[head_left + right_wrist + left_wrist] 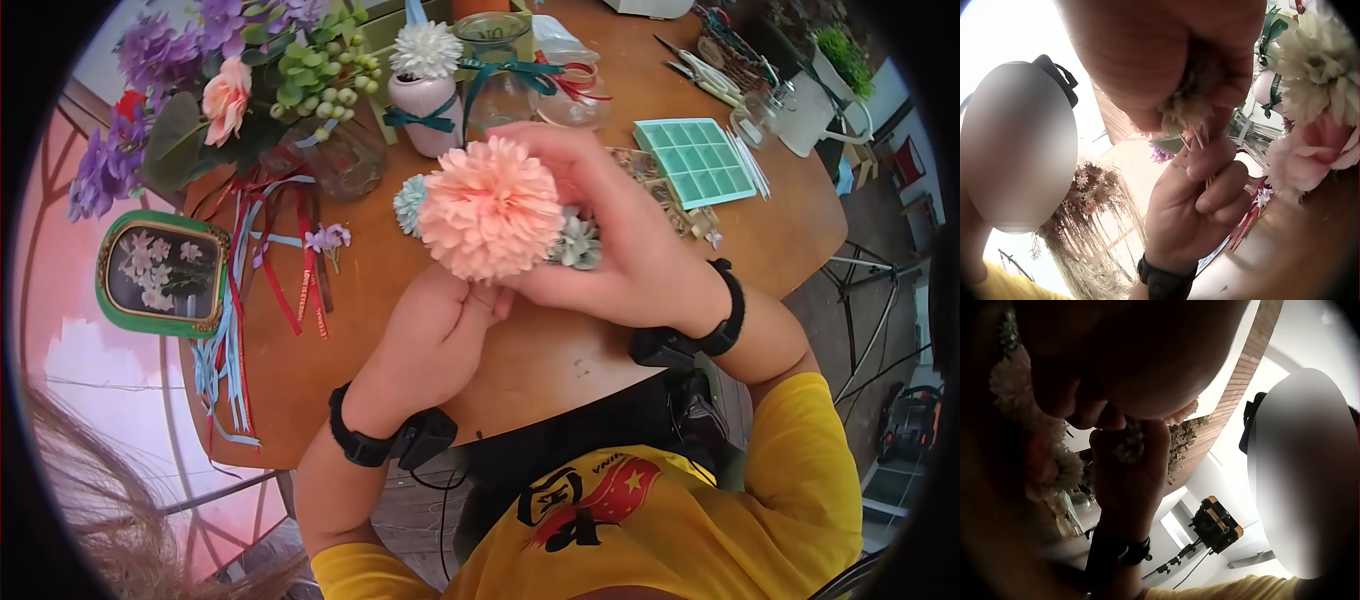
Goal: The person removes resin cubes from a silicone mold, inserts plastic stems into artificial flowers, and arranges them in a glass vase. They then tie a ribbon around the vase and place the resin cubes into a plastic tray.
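In the head view, a big peach pom-pom flower (490, 208) faces up between my two hands, over the table's near half. A pale blue flower (410, 205) shows at its left edge and a small grey-green flower (576, 240) at its right. My left hand (430, 335) grips the bunch from below; in the right wrist view its fingers curl round several thin stems (1196, 140). My right hand (620, 230) curls round the flower heads from the right, its fingertips behind the peach one. A cream flower (1319, 69) and a pink flower (1310, 150) also show beside the hands.
At the back stand a white vase (425, 110) with a white flower, a glass jar (495, 75) and a jar of mixed flowers (345, 160). Ribbons (240, 300) and a green frame (150, 318) lie left. A mint tray (695, 160) and pliers (700, 75) lie right.
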Demonstrator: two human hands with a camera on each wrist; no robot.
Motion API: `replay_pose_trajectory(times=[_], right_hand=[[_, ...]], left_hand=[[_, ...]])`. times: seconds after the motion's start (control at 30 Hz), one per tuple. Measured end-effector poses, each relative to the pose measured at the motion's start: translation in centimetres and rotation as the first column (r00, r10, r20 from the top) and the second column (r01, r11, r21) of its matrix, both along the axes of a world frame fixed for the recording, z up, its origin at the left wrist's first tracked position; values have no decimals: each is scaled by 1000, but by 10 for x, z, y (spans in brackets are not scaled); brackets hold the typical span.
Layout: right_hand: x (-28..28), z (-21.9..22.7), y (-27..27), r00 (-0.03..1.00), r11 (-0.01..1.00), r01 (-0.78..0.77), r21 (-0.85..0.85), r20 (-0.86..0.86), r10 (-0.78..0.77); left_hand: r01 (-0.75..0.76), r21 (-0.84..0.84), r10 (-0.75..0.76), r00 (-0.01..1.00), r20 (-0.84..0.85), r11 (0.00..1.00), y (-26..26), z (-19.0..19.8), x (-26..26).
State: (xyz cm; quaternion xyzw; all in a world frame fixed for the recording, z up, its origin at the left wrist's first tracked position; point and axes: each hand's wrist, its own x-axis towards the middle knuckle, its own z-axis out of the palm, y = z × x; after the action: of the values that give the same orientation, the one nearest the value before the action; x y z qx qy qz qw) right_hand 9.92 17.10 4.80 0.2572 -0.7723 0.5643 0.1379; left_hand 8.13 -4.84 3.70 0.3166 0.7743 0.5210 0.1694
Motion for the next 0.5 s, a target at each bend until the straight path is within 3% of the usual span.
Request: replay_pose_trajectory(times=[0.1,0.13,0.23,0.33,0.5], right_hand=[[-6,3,4,959,960,94,264,-282,-16],[-6,-2,2,963,969,83,231,-268,-19],[-5,-11,10,971,929,50,367,-237,42],[-3,-11,4,952,953,71,293,-306,23],[2,-4,-6,972,983,70,170,-233,-29]], left_hand=[[23,-118,-34,995,-96,993,0,-3,-2],[41,-121,-61,983,-173,992,0,-5,-3],[84,-104,-115,936,-332,991,-1,-10,-4],[117,-48,-127,913,-389,992,-1,-12,-3],[115,-119,-156,883,-442,986,-3,-13,-5]])
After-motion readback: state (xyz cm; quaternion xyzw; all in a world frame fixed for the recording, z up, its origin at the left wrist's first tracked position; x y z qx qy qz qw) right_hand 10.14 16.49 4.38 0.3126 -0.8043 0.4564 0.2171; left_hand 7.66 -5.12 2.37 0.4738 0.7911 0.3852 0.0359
